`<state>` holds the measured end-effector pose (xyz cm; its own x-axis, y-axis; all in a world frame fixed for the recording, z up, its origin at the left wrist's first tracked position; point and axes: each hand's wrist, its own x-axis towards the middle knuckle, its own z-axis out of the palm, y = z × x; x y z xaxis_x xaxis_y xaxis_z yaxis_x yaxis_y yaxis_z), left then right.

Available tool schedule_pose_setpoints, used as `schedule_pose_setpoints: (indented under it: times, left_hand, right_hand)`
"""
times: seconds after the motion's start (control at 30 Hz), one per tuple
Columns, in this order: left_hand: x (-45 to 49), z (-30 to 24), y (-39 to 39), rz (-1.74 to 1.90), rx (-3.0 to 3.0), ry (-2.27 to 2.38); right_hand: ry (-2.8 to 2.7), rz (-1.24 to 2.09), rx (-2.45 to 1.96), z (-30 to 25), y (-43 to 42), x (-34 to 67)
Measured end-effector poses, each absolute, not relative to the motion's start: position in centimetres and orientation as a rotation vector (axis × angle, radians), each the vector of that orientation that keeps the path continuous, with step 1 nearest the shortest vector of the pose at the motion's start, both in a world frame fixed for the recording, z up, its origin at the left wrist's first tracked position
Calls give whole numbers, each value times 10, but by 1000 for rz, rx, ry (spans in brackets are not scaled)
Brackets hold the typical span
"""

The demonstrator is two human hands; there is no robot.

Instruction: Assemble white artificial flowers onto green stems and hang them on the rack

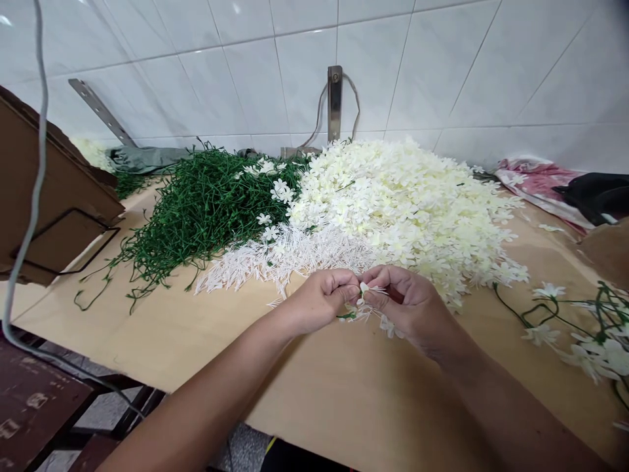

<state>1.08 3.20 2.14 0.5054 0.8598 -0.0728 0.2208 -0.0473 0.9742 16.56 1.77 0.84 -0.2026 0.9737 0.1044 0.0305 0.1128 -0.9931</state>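
Note:
My left hand [324,300] and my right hand [415,309] meet over the table, their fingertips nearly touching. Between them is a small white artificial flower [363,288], pinched from both sides. A bit of green plastic stem [346,316] shows below my left fingers. Thin white stamens [377,289] stick out at my right thumb, and white petals [390,326] hang under that hand. Just beyond my hands lies a heap of white stamen pieces [295,246]. Behind it are a large pile of cream-white flower heads [393,196] and a pile of green stems [196,203].
Flowers on green stems [590,334] lie at the right. A brown cardboard box [54,190] stands at the left, with a grey cable [37,164] hanging in front. Pink-and-white cloth [535,180] lies at the back right. The tiled wall [442,65] bounds the table [304,380].

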Motion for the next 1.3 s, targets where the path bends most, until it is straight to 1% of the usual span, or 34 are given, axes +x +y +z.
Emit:
schedule_pose_setpoints:
  times: [0.2, 0.27, 0.37, 0.47, 0.6, 0.9, 1.3]
  left_hand:
    - [13, 8, 34, 642, 1579, 1021]
    - [15, 6, 35, 654, 1573, 1051]
    - [16, 9, 35, 683, 1558, 1000]
    - [15, 16, 35, 682, 1570, 921]
    - [11, 19, 35, 630, 1597, 921]
    - [11, 15, 34, 643, 1627, 1002]
    - [14, 18, 32, 579, 1487, 907]
  right_hand:
    - [-1468, 1188, -1092, 3, 21, 163]
    - [-1426, 1226, -1104, 0, 24, 165]
    - [-1291, 1415, -1077, -2, 28, 172]
    - [-1158, 1631, -921, -2, 30, 177]
    - [-1106, 1788, -755, -1, 29, 178]
    - [-943, 1910, -765, -6, 30, 176]
    - [-1184, 1871, -819, -7, 28, 177]
